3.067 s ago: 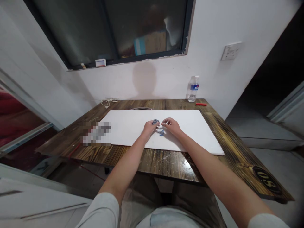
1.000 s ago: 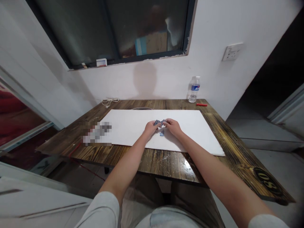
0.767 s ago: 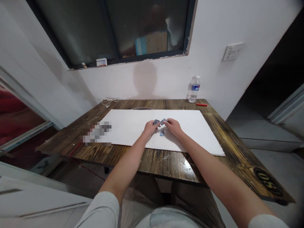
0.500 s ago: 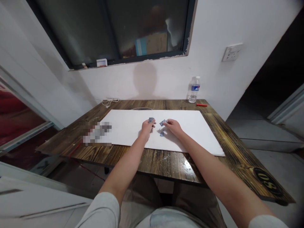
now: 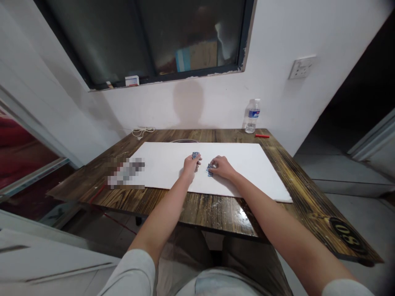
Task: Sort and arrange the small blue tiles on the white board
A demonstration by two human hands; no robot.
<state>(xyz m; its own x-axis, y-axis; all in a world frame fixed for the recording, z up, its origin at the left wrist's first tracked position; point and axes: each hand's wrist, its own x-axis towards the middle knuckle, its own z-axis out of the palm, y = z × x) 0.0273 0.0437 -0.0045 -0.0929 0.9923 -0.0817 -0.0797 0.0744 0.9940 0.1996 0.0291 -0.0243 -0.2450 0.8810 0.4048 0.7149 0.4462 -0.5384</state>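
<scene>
Small blue pieces [image 5: 210,174] already lie on the white board [image 5: 163,168]; a blue stack [image 5: 195,154], not set down, is clamped in the grip of the left hand [image 5: 189,165]. The right hand [image 5: 224,167] is at the pieces, its grip unclear.

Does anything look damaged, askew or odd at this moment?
Yes. The edging under the window looks ragged, unlike the smoother wall around it. A pixelated patch hides part of the white board's left end. At the right hand, the small blue cards look unevenly staggered.
</scene>
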